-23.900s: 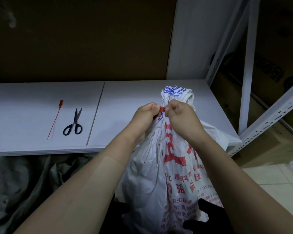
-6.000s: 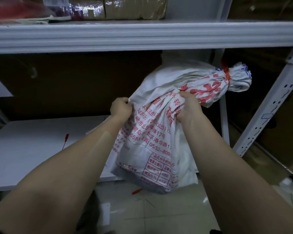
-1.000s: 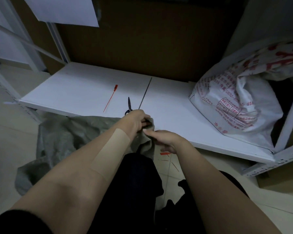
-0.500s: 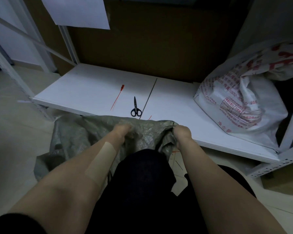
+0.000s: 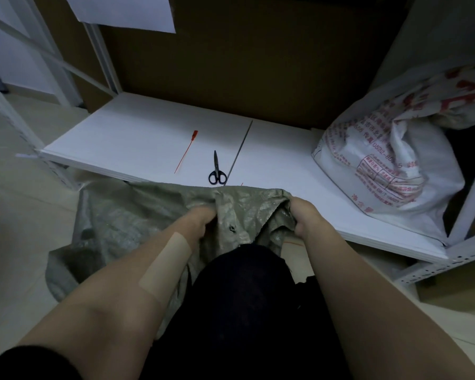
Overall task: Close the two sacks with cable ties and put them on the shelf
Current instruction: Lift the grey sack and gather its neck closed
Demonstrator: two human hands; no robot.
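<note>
The grey-green sack (image 5: 137, 215) lies on the floor in front of the shelf (image 5: 137, 144). The left hand (image 5: 200, 220) grips its mouth edge at 9 o'clock and the right hand (image 5: 302, 215) at 3 o'clock, with the fingers of both curled into the fabric. The white sack (image 5: 390, 171) rests on the shelf, at 2 o'clock from the hands. The red cable tie (image 5: 185, 152) and scissors (image 5: 217, 171) lie on the shelf at 12 o'clock from the left hand.
</note>
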